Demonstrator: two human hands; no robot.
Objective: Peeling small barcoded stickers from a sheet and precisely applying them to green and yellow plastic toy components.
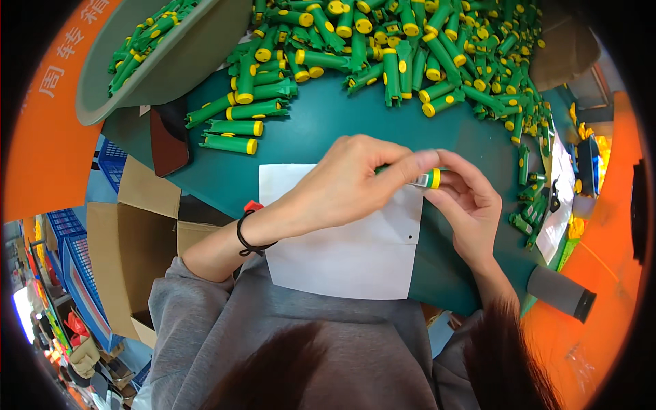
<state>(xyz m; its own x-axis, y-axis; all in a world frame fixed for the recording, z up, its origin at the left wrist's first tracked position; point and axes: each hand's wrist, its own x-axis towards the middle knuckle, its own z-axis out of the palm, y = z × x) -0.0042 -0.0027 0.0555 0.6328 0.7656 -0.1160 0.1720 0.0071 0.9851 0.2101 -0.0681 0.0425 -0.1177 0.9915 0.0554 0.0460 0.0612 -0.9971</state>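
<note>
Over green table (321, 126), 2 hands (359, 178) holding yellow-capped tube (430, 179); orange panels (55, 150), cardboard box (113, 256)

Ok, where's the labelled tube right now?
In the head view, right of centre: the tube is between the left hand and right hand, by the upper right corner of the sheet.

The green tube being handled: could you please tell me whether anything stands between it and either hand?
Nothing visible does: the left hand and right hand are both at the green tube, which they partly hide, over the white sheet. The pile of similar tubes lies beyond, out of the way.
</note>
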